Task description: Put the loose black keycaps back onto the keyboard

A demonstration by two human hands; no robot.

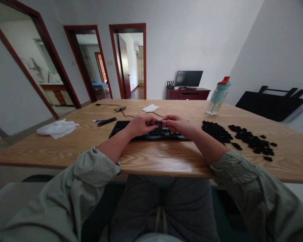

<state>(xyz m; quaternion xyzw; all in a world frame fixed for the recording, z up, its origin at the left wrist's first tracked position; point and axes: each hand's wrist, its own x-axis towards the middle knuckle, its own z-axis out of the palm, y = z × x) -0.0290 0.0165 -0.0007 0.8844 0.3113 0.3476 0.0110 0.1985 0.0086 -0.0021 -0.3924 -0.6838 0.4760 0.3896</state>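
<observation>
A black keyboard (164,135) lies near the table's front edge, many of its keycaps off in the middle. My left hand (142,125) is over its middle-left part, fingers curved, with a gap between thumb and forefinger. Just to the right, my right hand (176,123) has its fingertips pinched together low over the keys; whatever small thing they hold is too small to make out. The fingertips of both hands are close together but apart. Loose black keycaps lie right of the keyboard in a dense group (215,131) and a looser group (255,139).
A clear bottle (218,97) with a red top stands behind the keycaps. Left of the keyboard are slim brushes (106,121) and crumpled white tissue (58,128). Behind it lie a folded tissue (150,108) and a black cable (120,109). The wooden table (151,158) ends close before me.
</observation>
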